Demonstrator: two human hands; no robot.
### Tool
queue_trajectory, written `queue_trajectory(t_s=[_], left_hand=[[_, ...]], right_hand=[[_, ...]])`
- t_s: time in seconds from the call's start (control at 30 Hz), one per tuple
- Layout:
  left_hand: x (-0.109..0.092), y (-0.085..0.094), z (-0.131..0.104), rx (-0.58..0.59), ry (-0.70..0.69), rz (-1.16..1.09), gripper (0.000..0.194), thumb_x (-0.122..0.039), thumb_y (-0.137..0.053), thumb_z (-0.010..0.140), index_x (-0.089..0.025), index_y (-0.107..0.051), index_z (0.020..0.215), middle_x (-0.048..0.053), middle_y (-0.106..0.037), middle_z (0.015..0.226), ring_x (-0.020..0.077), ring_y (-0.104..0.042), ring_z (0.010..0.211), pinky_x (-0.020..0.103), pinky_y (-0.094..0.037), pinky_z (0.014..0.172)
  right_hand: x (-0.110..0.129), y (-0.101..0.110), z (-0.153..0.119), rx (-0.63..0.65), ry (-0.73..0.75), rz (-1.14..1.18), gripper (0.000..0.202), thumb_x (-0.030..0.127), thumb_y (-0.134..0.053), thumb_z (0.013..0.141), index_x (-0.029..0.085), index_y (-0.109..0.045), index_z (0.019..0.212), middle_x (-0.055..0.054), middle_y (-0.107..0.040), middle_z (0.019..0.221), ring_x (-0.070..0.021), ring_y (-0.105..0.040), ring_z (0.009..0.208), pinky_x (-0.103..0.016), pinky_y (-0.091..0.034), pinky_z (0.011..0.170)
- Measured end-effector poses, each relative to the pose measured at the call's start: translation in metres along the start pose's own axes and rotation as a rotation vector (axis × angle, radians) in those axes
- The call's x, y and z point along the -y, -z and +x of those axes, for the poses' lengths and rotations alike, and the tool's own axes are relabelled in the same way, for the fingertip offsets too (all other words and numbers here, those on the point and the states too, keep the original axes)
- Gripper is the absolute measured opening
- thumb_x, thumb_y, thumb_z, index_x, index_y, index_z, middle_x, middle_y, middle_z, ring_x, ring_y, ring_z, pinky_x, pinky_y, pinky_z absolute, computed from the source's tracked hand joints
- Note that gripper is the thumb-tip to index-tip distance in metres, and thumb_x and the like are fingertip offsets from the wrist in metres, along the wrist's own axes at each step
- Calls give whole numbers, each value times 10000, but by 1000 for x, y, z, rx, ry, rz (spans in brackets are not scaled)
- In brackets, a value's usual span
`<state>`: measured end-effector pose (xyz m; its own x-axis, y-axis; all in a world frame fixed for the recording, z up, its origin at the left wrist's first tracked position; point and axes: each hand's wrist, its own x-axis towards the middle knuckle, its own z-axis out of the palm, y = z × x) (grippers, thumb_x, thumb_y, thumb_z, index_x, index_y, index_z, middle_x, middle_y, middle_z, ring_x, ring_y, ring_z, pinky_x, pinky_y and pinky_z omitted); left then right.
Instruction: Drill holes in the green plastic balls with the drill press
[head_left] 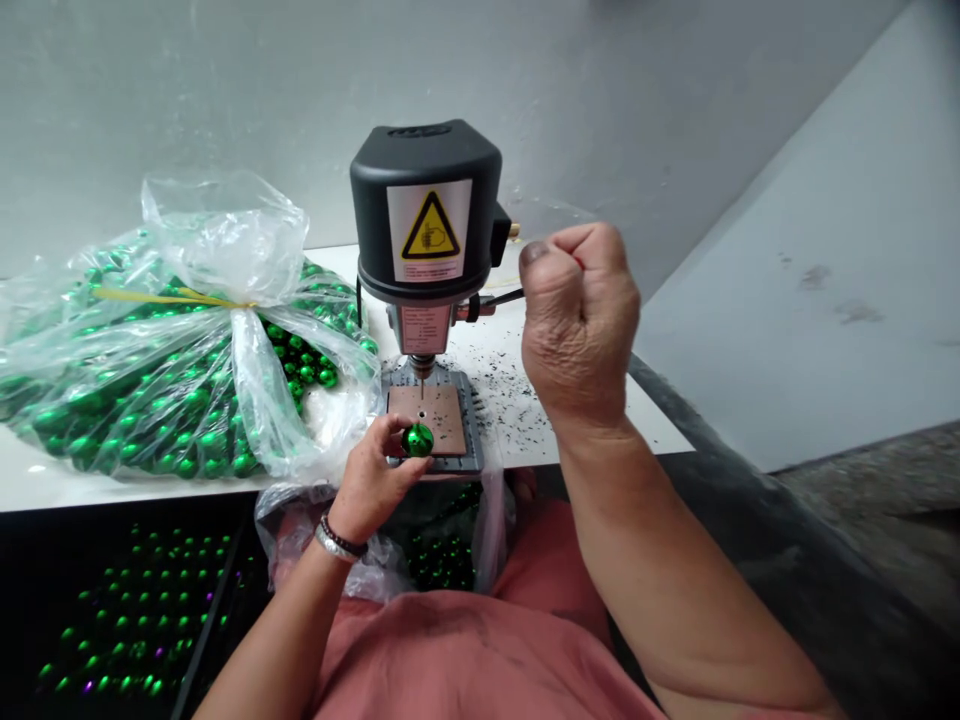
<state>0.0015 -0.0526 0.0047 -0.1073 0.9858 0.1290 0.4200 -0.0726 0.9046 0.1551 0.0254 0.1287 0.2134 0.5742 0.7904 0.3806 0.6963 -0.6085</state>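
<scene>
A shiny green ball [418, 440] is pinched between the thumb and fingers of my left hand [379, 470], just in front of the drill bit. Small dark marks show on the ball. Behind it stands a small black drill press [427, 220] with a yellow warning sticker; its thin drill bit [422, 385] points down at a hole in the brown board [448, 410] on the base. My right hand [581, 320] is closed in a fist around the end of the drill press's lever [504, 297], right of the motor housing. The fist hides the lever's tip.
Left of the press lies a tied clear plastic bag [225, 240] full of green balls. Dark shavings [499, 385] litter the white table [660, 435]. An open plastic bag with green balls hangs below the base. A dark tray [30, 560] of green balls sits lower left.
</scene>
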Motion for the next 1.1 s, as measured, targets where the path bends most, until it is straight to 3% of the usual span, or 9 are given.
queue_trajectory(t_s=[0.27, 0.43, 0.53, 0.6, 0.7, 0.77, 0.87, 1.0, 1.1], left_hand=[[-10, 5, -21, 111, -41, 72, 348, -232, -620, 694, -188, -532, 1028, 36, -605, 939, 134, -575, 797, 284, -467, 758], [-10, 17, -25, 131, -102, 175, 415, -314, -641, 687, -202, -561, 1078, 64, -616, 1021, 181, -563, 926, 345, -444, 854], [-4, 31, -3, 31, -54, 231, 362, -349, -568, 747, -192, -576, 1073, 62, -632, 985, 166, -580, 864, 316, -466, 810], [5, 43, 25, -127, 37, 351, 326, -301, -481, 794, -159, -587, 1068, 75, -646, 961, 171, -593, 843, 311, -464, 812], [24, 63, 76, -280, 170, 679, 372, -138, -412, 763, -106, -579, 1093, 131, -609, 1108, 226, -538, 1060, 337, -395, 932], [36, 73, 105, -283, 200, 856, 425, -147, -430, 745, -74, -538, 1149, 167, -557, 1188, 260, -484, 1140, 351, -360, 967], [52, 79, 127, -207, 337, 1031, 470, -328, -470, 751, -48, -543, 1121, 230, -516, 1195, 347, -465, 1135, 428, -362, 938], [66, 78, 124, -72, 307, 1189, 569, -491, -468, 727, -60, -552, 1089, 263, -499, 1161, 402, -469, 1089, 501, -353, 894], [70, 77, 112, 36, 183, 1155, 426, -390, -438, 769, -89, -564, 1043, 234, -550, 1068, 352, -519, 1023, 457, -388, 857]], right_hand=[[4, 2, -5, 12, -54, -39, 179, 320, -445, 833, 189, -460, 713, 60, -448, 560, -48, -395, 493, -215, -362, 491], [1, 2, -7, 13, -35, -32, 208, 359, -421, 844, 185, -473, 743, 59, -438, 572, -46, -376, 496, -214, -337, 498], [0, 1, -7, 9, -44, -47, 237, 393, -412, 843, 185, -464, 743, 62, -406, 560, -44, -368, 491, -215, -345, 511], [0, 1, -7, 7, -46, -56, 226, 385, -413, 843, 189, -463, 742, 60, -399, 565, -46, -371, 499, -218, -357, 529], [1, 2, -5, 15, -41, -58, 189, 344, -424, 840, 193, -462, 734, 59, -401, 567, -44, -366, 497, -213, -350, 513], [1, 3, -5, 25, -34, -56, 183, 331, -431, 837, 190, -463, 726, 60, -397, 559, -40, -357, 488, -204, -335, 483], [1, 5, -4, 30, -22, -62, 174, 323, -442, 833, 190, -469, 724, 58, -401, 571, -37, -365, 500, -195, -346, 480], [0, 5, -5, 16, -15, -47, 154, 317, -456, 824, 199, -471, 726, 53, -415, 605, -41, -388, 525, -192, -371, 489], [0, 4, -5, 0, 1, -16, 159, 314, -457, 824, 196, -461, 718, 55, -406, 586, -37, -377, 504, -186, -370, 468]])
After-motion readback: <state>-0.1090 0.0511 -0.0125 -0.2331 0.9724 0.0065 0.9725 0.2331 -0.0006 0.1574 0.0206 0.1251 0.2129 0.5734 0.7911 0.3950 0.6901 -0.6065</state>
